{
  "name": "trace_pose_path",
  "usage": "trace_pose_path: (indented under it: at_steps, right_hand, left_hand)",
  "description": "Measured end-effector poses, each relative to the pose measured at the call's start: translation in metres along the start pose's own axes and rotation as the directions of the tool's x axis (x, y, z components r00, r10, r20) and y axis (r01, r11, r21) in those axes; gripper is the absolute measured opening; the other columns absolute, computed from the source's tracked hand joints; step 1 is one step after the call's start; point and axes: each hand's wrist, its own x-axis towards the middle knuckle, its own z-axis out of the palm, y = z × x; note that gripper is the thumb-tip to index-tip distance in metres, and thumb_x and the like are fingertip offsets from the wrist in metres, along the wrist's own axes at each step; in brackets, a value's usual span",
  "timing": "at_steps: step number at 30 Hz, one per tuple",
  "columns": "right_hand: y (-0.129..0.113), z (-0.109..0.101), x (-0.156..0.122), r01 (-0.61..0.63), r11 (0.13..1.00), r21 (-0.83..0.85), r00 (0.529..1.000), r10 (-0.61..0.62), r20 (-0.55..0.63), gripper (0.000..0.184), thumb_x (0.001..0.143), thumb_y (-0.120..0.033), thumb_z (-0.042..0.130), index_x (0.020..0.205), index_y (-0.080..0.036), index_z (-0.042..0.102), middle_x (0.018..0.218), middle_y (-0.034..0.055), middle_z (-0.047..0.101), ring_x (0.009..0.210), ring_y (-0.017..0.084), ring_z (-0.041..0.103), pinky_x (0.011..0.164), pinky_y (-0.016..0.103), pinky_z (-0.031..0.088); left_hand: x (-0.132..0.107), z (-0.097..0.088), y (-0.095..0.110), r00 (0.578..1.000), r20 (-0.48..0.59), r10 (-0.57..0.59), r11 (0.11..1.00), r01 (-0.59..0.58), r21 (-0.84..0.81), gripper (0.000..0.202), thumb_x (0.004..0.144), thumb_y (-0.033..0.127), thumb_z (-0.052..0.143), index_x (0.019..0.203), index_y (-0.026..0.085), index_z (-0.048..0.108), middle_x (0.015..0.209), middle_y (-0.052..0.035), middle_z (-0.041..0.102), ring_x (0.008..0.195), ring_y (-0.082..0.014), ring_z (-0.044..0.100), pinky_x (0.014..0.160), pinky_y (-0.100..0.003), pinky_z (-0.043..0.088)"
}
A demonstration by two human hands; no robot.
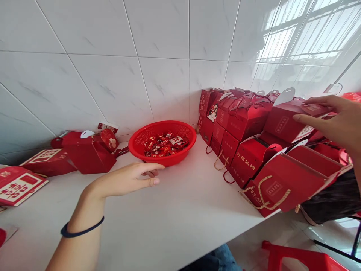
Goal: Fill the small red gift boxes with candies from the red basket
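My left hand (132, 178) hovers over the white table (175, 222), its fingers stretched toward the near rim of a red plastic basket (163, 140) and holding nothing. The basket holds several red wrapped candies (165, 144). My right hand (334, 120) reaches in from the right with its fingers laid on the top flap of a red gift box (284, 122). That box sits on top of a stack of like red gift boxes (248, 150) with rope handles.
Opened red gift boxes (81, 152) lie at the left against the tiled wall, with a flat folded one (17, 186) at the far left edge. A red plastic stool (304, 259) stands on the floor at lower right. The table's front edge runs diagonally at lower right.
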Motion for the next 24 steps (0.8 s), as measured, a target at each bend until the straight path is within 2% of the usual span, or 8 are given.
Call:
trace_pose_path:
  at_steps: [3, 6, 11, 14, 16, 19, 22, 24]
  right_hand:
    - [0.006, 0.004, -0.004, -0.02, 1.0, -0.004, 1.0, 0.02, 0.006, 0.04, 0.071, -0.043, 0.077, 0.105, -0.023, 0.074, 0.101, 0.0093, 0.071, 0.087, 0.023, 0.06, 0.076, 0.038, 0.041]
    - [0.016, 0.008, -0.006, -0.003, 0.996, -0.085, 0.998, 0.007, 0.057, 0.044, 0.073, -0.04, 0.074, 0.113, -0.021, 0.071, 0.111, 0.0119, 0.071, 0.096, 0.027, 0.06, 0.08, 0.039, 0.042]
    - [0.033, 0.015, -0.005, 0.187, 0.948, -0.257, 0.973, -0.143, 0.181, 0.042, 0.082, -0.042, 0.063, 0.115, -0.017, 0.067, 0.121, 0.0172, 0.068, 0.12, 0.034, 0.054, 0.096, 0.045, 0.04]
    - [0.034, 0.012, -0.007, 0.252, 0.913, -0.322, 0.964, -0.207, 0.169, 0.05, 0.086, -0.048, 0.058, 0.124, -0.016, 0.064, 0.128, 0.0186, 0.064, 0.126, 0.036, 0.05, 0.102, 0.049, 0.037]
    - [0.033, 0.007, -0.008, 0.254, 0.893, -0.371, 0.966, -0.213, 0.147, 0.062, 0.086, -0.057, 0.056, 0.133, -0.015, 0.059, 0.131, 0.0206, 0.062, 0.127, 0.04, 0.049, 0.1, 0.052, 0.037]
    - [0.034, -0.001, -0.008, 0.224, 0.876, -0.428, 0.972, -0.17, 0.162, 0.08, 0.084, -0.071, 0.053, 0.14, -0.015, 0.053, 0.124, 0.0239, 0.064, 0.115, 0.042, 0.055, 0.084, 0.051, 0.041]
    - [0.039, -0.002, -0.009, 0.207, 0.856, -0.473, 0.974, -0.137, 0.179, 0.078, 0.086, -0.077, 0.047, 0.136, -0.018, 0.057, 0.118, 0.0235, 0.068, 0.106, 0.04, 0.06, 0.074, 0.046, 0.04]
    - [0.041, 0.0, -0.011, 0.242, 0.821, -0.517, 0.968, -0.171, 0.181, 0.078, 0.09, -0.079, 0.038, 0.131, -0.018, 0.061, 0.111, 0.0228, 0.07, 0.1, 0.036, 0.063, 0.071, 0.043, 0.039]
  left_hand:
    - [0.001, 0.001, -0.001, 1.0, -0.001, -0.005, 1.0, 0.005, -0.008, 0.065, 0.086, 0.067, 0.056, 0.14, 0.033, 0.059, 0.133, -0.006, 0.067, 0.12, -0.0285, 0.063, 0.102, -0.038, 0.051]
    - [0.002, 0.002, -0.002, 1.0, 0.0, -0.006, 1.0, 0.006, -0.014, 0.064, 0.085, 0.067, 0.057, 0.139, 0.032, 0.059, 0.133, -0.0057, 0.067, 0.12, -0.0281, 0.064, 0.102, -0.037, 0.051]
    - [0.004, 0.003, -0.004, 1.0, 0.03, -0.003, 1.0, 0.003, -0.025, 0.067, 0.086, 0.068, 0.056, 0.142, 0.031, 0.057, 0.135, -0.0064, 0.066, 0.121, -0.0273, 0.063, 0.102, -0.035, 0.052]
    - [0.004, 0.003, -0.003, 0.999, 0.04, -0.014, 1.0, 0.014, -0.001, 0.066, 0.087, 0.067, 0.055, 0.142, 0.03, 0.056, 0.135, -0.0064, 0.066, 0.122, -0.0264, 0.063, 0.102, -0.034, 0.051]
    - [0.003, 0.002, -0.003, 0.999, 0.044, -0.018, 1.0, 0.018, 0.005, 0.065, 0.087, 0.066, 0.055, 0.142, 0.03, 0.056, 0.134, -0.0059, 0.066, 0.121, -0.0257, 0.063, 0.102, -0.032, 0.05]
    - [0.003, 0.002, -0.003, 0.998, 0.049, -0.026, 1.0, 0.026, -0.002, 0.067, 0.087, 0.067, 0.054, 0.142, 0.029, 0.056, 0.134, -0.0058, 0.066, 0.121, -0.0254, 0.063, 0.101, -0.031, 0.051]
    - [0.004, 0.003, -0.005, 0.998, 0.057, -0.021, 1.0, 0.021, 0.0, 0.066, 0.088, 0.066, 0.054, 0.143, 0.029, 0.054, 0.135, -0.0066, 0.065, 0.121, -0.0252, 0.062, 0.102, -0.032, 0.05]
    - [0.005, 0.003, -0.007, 0.998, 0.069, -0.009, 1.0, 0.009, 0.003, 0.066, 0.088, 0.065, 0.054, 0.143, 0.029, 0.054, 0.134, -0.0065, 0.066, 0.121, -0.0251, 0.062, 0.101, -0.032, 0.05]
